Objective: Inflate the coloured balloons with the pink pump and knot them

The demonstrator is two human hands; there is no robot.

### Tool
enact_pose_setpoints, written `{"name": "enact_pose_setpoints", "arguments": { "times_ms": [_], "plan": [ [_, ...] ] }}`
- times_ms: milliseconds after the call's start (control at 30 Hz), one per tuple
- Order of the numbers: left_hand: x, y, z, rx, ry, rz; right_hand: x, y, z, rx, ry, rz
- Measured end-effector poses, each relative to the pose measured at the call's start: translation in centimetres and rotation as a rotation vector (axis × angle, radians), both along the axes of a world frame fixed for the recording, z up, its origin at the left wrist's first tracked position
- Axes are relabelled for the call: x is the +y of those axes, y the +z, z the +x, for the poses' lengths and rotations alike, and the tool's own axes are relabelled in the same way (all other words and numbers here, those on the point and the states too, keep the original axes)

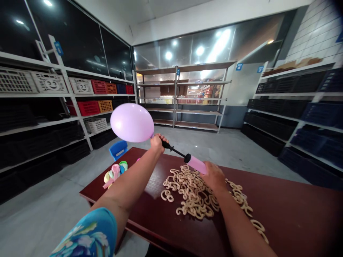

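A purple balloon [132, 122], swollen with air, points up and left from my left hand [158, 141]. The fingers of that hand are wrapped round the balloon's neck and the black nozzle end of a hand pump. My right hand [213, 175] grips the pink barrel of the pump [196, 164], and a thin black rod shows between the two hands. Beneath my right hand lies a pile of beige curled pieces [191, 189]. Several uninflated balloons [115, 172] in pink, yellow, green and blue lie at the table's left end.
The dark red table [152, 214] spans the front. A blue chair [118, 149] stands behind its left corner. Shelves with crates [98, 87] line the left wall, metal racks [175, 96] stand at the back, and dark crates [281, 107] fill shelves on the right.
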State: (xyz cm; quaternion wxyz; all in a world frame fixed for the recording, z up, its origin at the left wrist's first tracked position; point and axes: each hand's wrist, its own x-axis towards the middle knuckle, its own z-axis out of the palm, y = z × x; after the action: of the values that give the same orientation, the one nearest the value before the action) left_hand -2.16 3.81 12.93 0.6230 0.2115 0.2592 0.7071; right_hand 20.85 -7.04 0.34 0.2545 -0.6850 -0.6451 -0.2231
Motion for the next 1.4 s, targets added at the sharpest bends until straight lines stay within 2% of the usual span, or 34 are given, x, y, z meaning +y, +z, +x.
{"name": "enact_pose_setpoints", "arguments": {
  "times_ms": [100,200,300,433,600,700,900,1000,1267,1400],
  "plan": [
    [0.7,0.9,-1.8,-0.037,0.028,0.019,0.1,0.1,1.2,-0.017,-0.055,0.003],
    [0.6,0.1,-2.1,-0.085,0.044,0.016,0.1,0.0,1.4,-0.036,-0.095,-0.008],
    [-0.1,-1.6,-0.9,-0.12,0.026,-0.009,0.1,-0.2,0.5,-0.078,-0.067,-0.012],
    [-1.6,-3.7,1.8,-0.116,-0.002,-0.05,0.0,-0.5,-1.1,-0.107,0.022,0.001],
    [-3.2,-5.4,4.2,-0.113,-0.037,-0.099,-0.1,-0.7,-1.7,-0.071,0.098,-0.015],
    [-2.8,-5.3,3.7,-0.105,-0.024,-0.108,-0.2,-0.7,-1.2,-0.051,0.1,-0.018],
    [-0.3,-3.7,-0.2,-0.096,0.023,-0.081,-0.2,-0.1,0.1,-0.003,-0.004,-0.107],
    [0.0,-3.8,-0.8,-0.098,0.032,-0.059,-0.4,0.2,-0.1,-0.006,-0.049,-0.15],
    [-2.8,-6.7,3.5,-0.118,-0.027,-0.106,-0.8,0.5,-1.8,-0.083,0.038,-0.156],
    [-3.4,-7.3,4.5,-0.124,0.005,-0.085,-1.2,1.0,-1.7,-0.057,0.064,-0.151]
  ]
}}
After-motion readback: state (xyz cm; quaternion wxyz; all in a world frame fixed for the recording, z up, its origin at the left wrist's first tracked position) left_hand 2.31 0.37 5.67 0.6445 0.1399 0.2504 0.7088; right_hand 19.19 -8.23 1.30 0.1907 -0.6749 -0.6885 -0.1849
